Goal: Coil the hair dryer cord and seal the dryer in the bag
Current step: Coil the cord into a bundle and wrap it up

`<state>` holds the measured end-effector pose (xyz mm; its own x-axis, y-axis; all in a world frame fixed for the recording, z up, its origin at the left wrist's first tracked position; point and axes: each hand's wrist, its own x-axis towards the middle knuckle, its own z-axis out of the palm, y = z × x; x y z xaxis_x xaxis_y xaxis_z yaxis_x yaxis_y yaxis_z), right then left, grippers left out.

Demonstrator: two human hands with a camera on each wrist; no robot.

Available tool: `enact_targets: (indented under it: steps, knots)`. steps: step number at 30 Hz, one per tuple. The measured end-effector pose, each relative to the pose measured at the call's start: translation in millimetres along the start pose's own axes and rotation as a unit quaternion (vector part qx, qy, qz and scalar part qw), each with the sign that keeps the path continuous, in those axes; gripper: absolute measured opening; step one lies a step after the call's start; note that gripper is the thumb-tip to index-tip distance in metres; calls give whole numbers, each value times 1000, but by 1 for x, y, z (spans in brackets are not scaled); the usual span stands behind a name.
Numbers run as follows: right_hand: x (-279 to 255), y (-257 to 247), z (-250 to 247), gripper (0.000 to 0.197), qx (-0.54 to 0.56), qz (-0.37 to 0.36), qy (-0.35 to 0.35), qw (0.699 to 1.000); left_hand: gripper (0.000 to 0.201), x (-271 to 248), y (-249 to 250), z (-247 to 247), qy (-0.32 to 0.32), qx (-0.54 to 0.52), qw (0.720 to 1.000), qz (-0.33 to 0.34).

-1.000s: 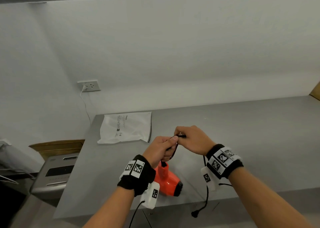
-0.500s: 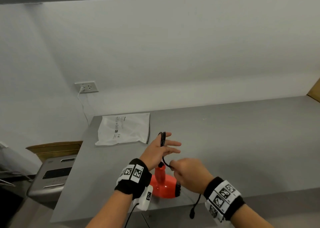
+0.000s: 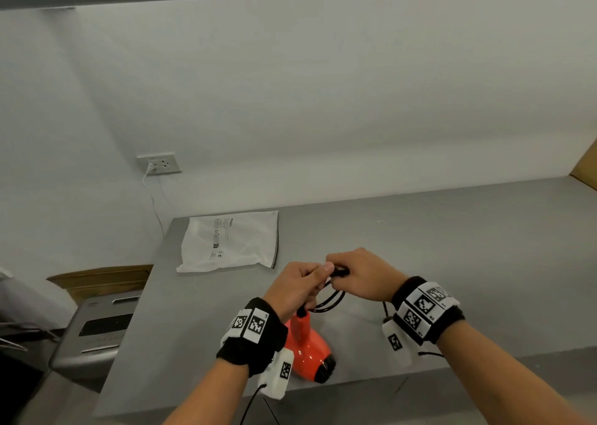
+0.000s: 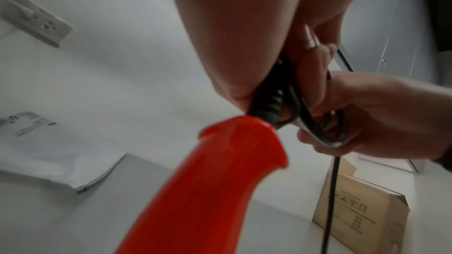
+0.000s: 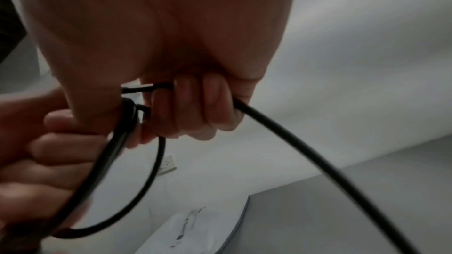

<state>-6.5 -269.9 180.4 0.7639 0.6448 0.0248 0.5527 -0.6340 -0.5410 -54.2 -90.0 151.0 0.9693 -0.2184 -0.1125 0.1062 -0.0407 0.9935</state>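
An orange hair dryer (image 3: 307, 347) stands near the front edge of the grey table (image 3: 452, 263), handle (image 4: 208, 180) up. Its black cord (image 3: 328, 302) hangs in loops from my left hand (image 3: 300, 284), whose fingers curl round the loops just above the handle. My right hand (image 3: 358, 274) meets the left and grips the cord (image 5: 305, 151), which trails down past my right wrist. The white plastic bag (image 3: 231, 243) lies flat at the table's far left corner, apart from both hands.
A wall socket (image 3: 158, 163) with a white plug sits left of the table. A cardboard box (image 4: 362, 217) stands at the table's right. A grey machine (image 3: 97, 331) sits below the table's left side.
My right hand rose from beside the dryer back up to the left hand, bringing another turn of cord. The left fingers, spread half a second ago, now curl over the loops.
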Motion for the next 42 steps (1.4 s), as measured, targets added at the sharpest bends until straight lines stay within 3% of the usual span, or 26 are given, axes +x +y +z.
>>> enact_targets:
  steps: [3, 8, 11, 13, 18, 20, 24, 27, 29, 35, 42]
  knots:
    - [6, 12, -3, 22, 47, 65, 11, 997, 27, 0, -8, -6, 70, 87, 993, 27]
    - [9, 19, 18, 33, 149, 97, 65, 982, 27, 7, -23, 0, 176, 148, 971, 61]
    - [-2, 40, 41, 14, 218, 103, 106, 965, 27, 13, -26, -6, 193, 120, 973, 50]
    - [-11, 66, 65, 9, 175, 146, 106, 968, 27, 14, -25, -13, 196, 115, 973, 42]
    - [-40, 117, 132, 16, 28, 260, 19, 965, 28, 18, -28, -21, 195, 85, 976, 41]
    - [-50, 124, 139, 16, 11, 281, 28, 959, 28, 19, -29, -21, 195, 78, 977, 38]
    - [-54, 95, 109, 10, 138, 230, 111, 957, 29, 22, -29, -24, 202, 69, 976, 37]
    - [-54, 44, 68, 11, 298, 156, 237, 912, 30, 25, -29, -24, 204, 63, 977, 29]
    - [-49, 14, 49, 11, 355, 106, 280, 885, 30, 27, -28, -22, 203, 60, 977, 28]
    - [-27, -21, 42, 6, 277, 25, 322, 905, 31, 26, -30, -18, 194, 59, 979, 26]
    - [-13, -19, 50, 5, 244, 10, 341, 908, 30, 20, -25, -17, 192, 28, 981, 11]
